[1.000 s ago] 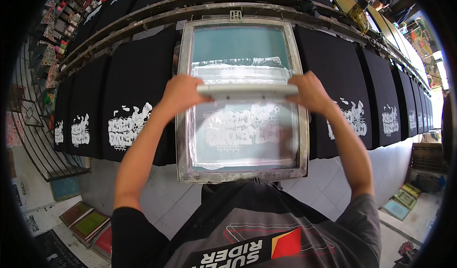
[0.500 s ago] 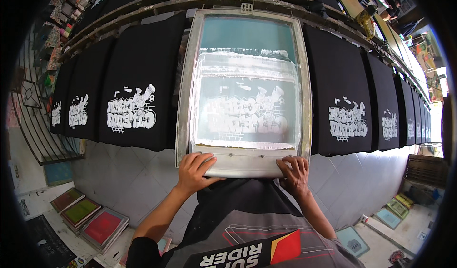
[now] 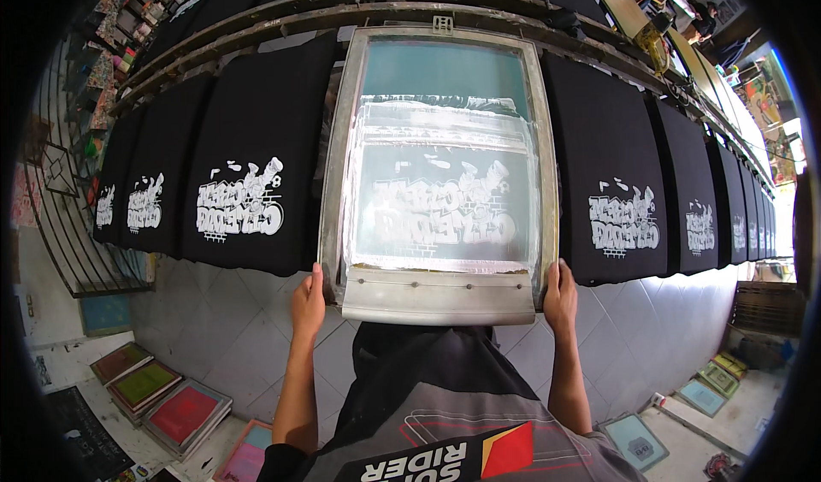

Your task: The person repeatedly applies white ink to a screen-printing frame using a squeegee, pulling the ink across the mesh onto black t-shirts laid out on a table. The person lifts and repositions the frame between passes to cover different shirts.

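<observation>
A silk-screen frame (image 3: 333, 195) lies in front of me over the row of black shirts. White ink covers much of its mesh (image 3: 445, 161), and a white graffiti-style print with a figure shows through it. Along its near end runs a grey metal strip (image 3: 438, 299) with several small bolts. My left hand (image 3: 309, 301) holds the frame's left side close to the near corner, thumb up along the edge. At the matching spot on the right side, my right hand (image 3: 560, 297) grips the frame. The fingertips of both hands are partly hidden.
Printed black shirts on boards stand to the left (image 3: 244, 165) and right (image 3: 607, 165). Metal rails (image 3: 376, 11) cross behind the frame. Coloured screens (image 3: 184, 418) are stacked low on the left, others (image 3: 635, 441) lie low on the right. Grey tiles (image 3: 650, 332) line the side below the boards.
Both hands have left the near metal strip and moved outward to the frame's left and right sides. The frame looks slightly lower in the view, as the view has shifted a little.
</observation>
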`<control>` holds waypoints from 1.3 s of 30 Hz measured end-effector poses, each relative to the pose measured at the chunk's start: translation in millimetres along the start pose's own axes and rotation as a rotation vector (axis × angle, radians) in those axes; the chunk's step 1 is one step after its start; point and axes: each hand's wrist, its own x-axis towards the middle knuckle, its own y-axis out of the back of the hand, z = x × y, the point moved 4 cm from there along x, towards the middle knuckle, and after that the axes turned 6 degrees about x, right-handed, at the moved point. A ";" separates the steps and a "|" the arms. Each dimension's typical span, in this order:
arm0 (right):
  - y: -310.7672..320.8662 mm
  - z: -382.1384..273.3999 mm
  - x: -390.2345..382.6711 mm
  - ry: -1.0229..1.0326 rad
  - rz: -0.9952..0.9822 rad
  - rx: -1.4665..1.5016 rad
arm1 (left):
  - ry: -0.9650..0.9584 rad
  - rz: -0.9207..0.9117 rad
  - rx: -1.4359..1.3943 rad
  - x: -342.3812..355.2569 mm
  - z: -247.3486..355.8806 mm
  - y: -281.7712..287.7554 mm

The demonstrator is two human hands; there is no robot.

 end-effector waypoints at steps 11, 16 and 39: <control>-5.5 -17.3 30.0 -0.143 -0.150 0.188 | 0.204 -0.145 -0.112 25.2 22.1 2.8; -13.6 -13.2 45.6 -0.155 -0.077 0.222 | 0.198 -0.184 -0.133 29.5 34.7 1.3; 101.1 79.0 -37.8 -0.363 0.399 0.405 | -0.126 -0.227 -0.413 -64.3 109.5 -55.7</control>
